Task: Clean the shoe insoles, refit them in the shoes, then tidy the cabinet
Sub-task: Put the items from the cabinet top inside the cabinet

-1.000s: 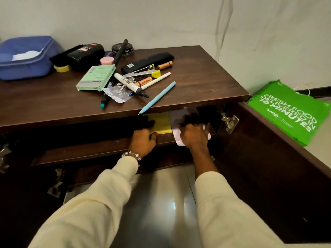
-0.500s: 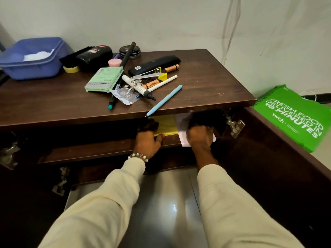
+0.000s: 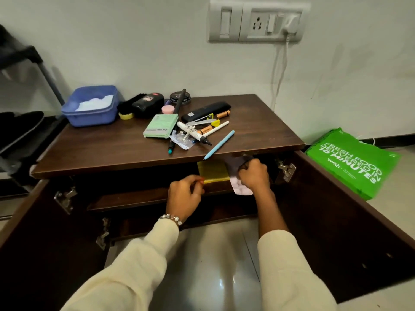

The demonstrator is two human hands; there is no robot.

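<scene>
A dark wooden cabinet (image 3: 134,151) stands against the wall with both doors swung open. On its upper inner shelf (image 3: 130,199) lie a yellow pad (image 3: 213,171) and a pale paper (image 3: 239,187). My right hand (image 3: 253,177) grips the pale paper at the shelf's front edge. My left hand (image 3: 184,196) is in front of the shelf with curled fingers, its fingertips at the yellow pad's front left corner. Whether it pinches the pad is unclear. The shelf's depth is dark.
The cabinet top holds a blue tub (image 3: 92,108), a shoe brush (image 3: 126,106), a black bottle (image 3: 147,103), a polish tin (image 3: 179,97), a green box (image 3: 160,126), a black case (image 3: 205,111) and loose pens (image 3: 219,144). A green bag (image 3: 350,162) lies right of the open door (image 3: 350,232).
The view has pulled back and up, showing the wall socket. Both hands have come out from inside the shelf to its front edge, the right one drawing the pale paper forward.
</scene>
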